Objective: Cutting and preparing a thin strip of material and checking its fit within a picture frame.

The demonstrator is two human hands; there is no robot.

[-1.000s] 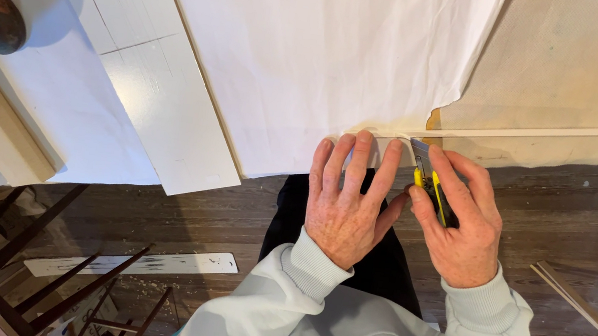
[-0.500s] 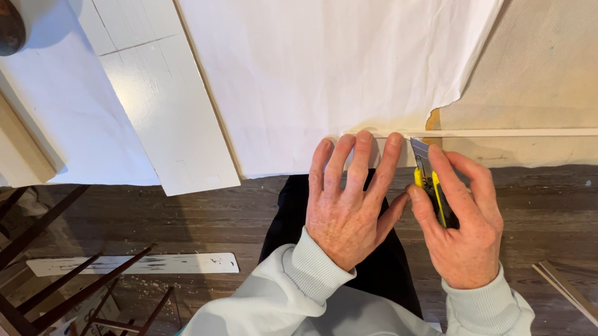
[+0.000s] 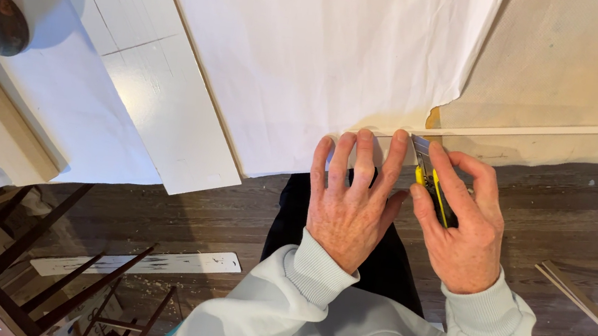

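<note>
Two hands at counter edge | left hand (image 3: 347, 202) flat, fingers spread on white cloth (image 3: 307, 52) | right hand (image 3: 462, 230) gripping yellow knife (image 3: 430, 180), blade at cloth edge

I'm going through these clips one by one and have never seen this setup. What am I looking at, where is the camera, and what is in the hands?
There is no machine here: a person works with two bare hands, and the single camera sits on their head, looking down. The left hand lies flat, fingers spread, pressing the edge of a white sheet spread over a work surface. The right hand grips a yellow and black utility knife, its blade at the sheet's edge beside a thin white strip. White boards lie to the left, above a dark wooden floor. The pale grey sleeves belong to the same person.
</note>
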